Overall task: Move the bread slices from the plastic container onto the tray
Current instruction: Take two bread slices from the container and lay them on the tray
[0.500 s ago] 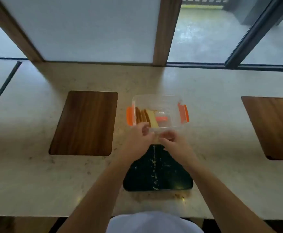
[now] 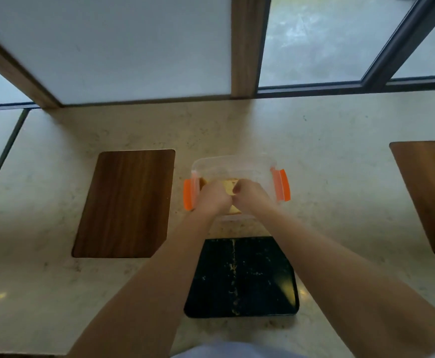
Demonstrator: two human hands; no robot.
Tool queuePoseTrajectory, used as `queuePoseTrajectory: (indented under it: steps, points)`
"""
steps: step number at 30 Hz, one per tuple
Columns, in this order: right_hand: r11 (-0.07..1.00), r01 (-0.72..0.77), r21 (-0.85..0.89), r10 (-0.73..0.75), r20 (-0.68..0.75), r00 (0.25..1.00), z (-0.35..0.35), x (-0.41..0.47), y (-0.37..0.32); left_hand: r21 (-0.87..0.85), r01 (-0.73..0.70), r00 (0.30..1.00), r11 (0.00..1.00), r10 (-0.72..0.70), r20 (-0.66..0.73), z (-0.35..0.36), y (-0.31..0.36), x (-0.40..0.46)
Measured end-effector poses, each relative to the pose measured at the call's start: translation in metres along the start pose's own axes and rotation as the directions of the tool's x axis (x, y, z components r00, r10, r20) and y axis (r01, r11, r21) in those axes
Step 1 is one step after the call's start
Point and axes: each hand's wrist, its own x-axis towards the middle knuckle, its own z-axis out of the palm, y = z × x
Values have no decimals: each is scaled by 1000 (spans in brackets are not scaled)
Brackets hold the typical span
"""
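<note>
A clear plastic container with orange side clips stands on the pale counter, just beyond a black tray. Both my hands are inside the container. My left hand and my right hand are closed side by side on a yellow-brown bread slice, which shows between and under the fingers. A darker crust edge of more bread peeks out left of my left hand. The tray holds only crumbs in a line down its middle.
A dark wooden board is set into the counter left of the container. Another wooden board lies at the right edge. A window frame and wooden posts run along the counter's far side.
Both hands have moved forward from the container's near rim into it and closed on a bread slice. The view has tilted slightly.
</note>
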Motion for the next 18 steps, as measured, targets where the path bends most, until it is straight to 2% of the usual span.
queuePoseTrajectory:
  steps: [5,9,13,18]
  points:
    - [998,-45,41,43,61,997,5,11,-1,-211,98,995,973,-100,1,2,-9,16]
    - [1000,-25,16,24,79,997,8,17,-1,-285,122,992,951,-130,-7,4,-13,22]
    - [1000,-9,8,8,130,992,9,21,2,-359,120,989,925,-142,-34,10,-11,22]
    - [988,-117,97,103,132,986,1,24,11,-466,93,981,880,-161,-109,20,-3,22]
